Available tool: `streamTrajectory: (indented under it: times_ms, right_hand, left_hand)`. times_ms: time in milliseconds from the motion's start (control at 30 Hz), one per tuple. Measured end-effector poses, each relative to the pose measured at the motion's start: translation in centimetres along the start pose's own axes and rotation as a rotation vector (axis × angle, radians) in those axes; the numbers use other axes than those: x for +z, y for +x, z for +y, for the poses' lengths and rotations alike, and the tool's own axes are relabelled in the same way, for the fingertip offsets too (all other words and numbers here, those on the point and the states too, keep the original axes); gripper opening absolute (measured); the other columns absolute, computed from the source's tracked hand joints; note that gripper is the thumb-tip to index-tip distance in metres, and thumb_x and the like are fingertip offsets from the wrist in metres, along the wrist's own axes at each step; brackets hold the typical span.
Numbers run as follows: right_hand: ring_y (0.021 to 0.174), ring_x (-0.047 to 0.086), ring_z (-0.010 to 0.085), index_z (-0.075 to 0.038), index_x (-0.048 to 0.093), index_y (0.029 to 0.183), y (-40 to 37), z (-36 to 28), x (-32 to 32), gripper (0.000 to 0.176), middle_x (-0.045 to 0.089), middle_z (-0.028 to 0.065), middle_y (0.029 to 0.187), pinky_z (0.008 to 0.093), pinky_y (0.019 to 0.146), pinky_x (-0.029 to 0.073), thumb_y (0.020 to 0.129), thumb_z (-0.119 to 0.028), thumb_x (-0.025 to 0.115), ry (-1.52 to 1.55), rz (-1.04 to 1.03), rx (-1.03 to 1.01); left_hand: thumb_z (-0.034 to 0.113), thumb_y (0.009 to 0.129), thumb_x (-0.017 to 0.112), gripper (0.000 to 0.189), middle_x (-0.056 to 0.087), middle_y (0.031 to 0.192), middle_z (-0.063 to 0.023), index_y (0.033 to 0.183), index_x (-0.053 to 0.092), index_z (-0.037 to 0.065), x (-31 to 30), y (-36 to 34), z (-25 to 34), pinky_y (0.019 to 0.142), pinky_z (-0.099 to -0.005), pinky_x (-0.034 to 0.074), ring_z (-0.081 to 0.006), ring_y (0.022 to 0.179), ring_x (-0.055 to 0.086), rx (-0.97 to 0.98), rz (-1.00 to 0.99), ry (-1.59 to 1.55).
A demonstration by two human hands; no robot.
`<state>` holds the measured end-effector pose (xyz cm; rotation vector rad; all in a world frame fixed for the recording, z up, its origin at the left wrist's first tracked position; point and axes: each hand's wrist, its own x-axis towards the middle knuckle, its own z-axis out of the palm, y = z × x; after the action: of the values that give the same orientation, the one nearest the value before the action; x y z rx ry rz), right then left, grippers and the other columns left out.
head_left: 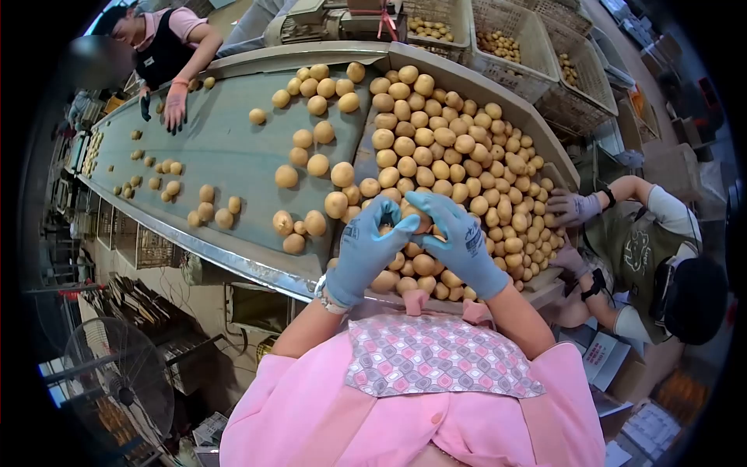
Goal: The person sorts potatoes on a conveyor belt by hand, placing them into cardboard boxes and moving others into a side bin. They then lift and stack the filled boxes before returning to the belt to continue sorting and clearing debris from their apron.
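Left hand (364, 251) and right hand (461, 243), blue-gloved: fingers curled, tips meeting around one tan fruit (411, 221) at frame centre, atop the heaped pile (451, 148). Co-worker's grey glove (572, 207) crowds the right; belt (226, 156) upper left.

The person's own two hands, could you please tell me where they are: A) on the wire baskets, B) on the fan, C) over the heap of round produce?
C: the left hand and the right hand, both blue-gloved, meet over the heap of round produce.

Wire baskets (523, 81) behind; a fan (117, 381) (floor-standing) lower left.
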<state>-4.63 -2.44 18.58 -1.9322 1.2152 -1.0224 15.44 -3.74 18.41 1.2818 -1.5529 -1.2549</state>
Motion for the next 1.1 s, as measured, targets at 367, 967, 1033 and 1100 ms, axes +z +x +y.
streamTrajectory:
  times_ms: [367, 967, 1033, 1100]
  right_hand:
    - [0.131, 0.062, 0.0235, -0.002, 0.058, 0.148, -0.4, -2.3, 1.5, 0.065, 0.065, 0.0142, 0.143, 0.0367, 0.112, 0.049, 0.09, -0.017, 0.083, 0.465, -0.149, 0.241]
    - [0.079, 0.064, 0.0112, -0.005, 0.057, 0.143, 3.0, 0.0, 4.2, 0.059, 0.071, 0.0131, 0.12, 0.0219, 0.065, 0.055, 0.114, -0.053, 0.041, 1.58, -0.235, 0.787]
    - [0.084, 0.065, 0.0131, -0.005, 0.057, 0.142, 2.2, -0.3, 2.9, 0.053, 0.07, 0.0101, 0.12, 0.0257, 0.073, 0.057, 0.114, -0.048, 0.043, 1.538, -0.184, 0.77]
    - [0.088, 0.065, 0.0132, -0.006, 0.057, 0.142, 0.9, 0.2, 1.9, 0.048, 0.069, 0.0082, 0.122, 0.0271, 0.078, 0.057, 0.114, -0.044, 0.046, 1.357, -0.099, 0.74]
  left_hand:
    - [0.016, 0.108, 0.06, 0.022, 0.056, 0.081, 0.0036, 0.088, 0.056, 0.008, -5.1, -4.3, 0.2, 0.064, -0.0248, 0.045, -0.0058, 0.073, 0.051, -0.259, -0.151, -0.38]
    - [0.052, 0.114, 0.036, 0.058, 0.057, 0.139, -0.0198, 0.142, 0.049, 0.004, -11.7, -7.1, -0.9, 0.109, -0.043, 0.049, -0.0296, 0.123, 0.062, -0.356, -0.098, -1.429]
    - [0.046, 0.116, 0.035, 0.061, 0.044, 0.162, -0.0239, 0.163, 0.036, 0.007, -9.6, -5.4, -1.6, 0.122, -0.0478, 0.039, -0.033, 0.147, 0.049, -0.408, -0.167, -1.671]
    - [0.039, 0.115, 0.038, 0.058, 0.041, 0.165, -0.0232, 0.163, 0.036, 0.008, -8.2, -3.8, -1.6, 0.124, -0.0479, 0.037, -0.0351, 0.149, 0.046, -0.426, -0.242, -1.715]
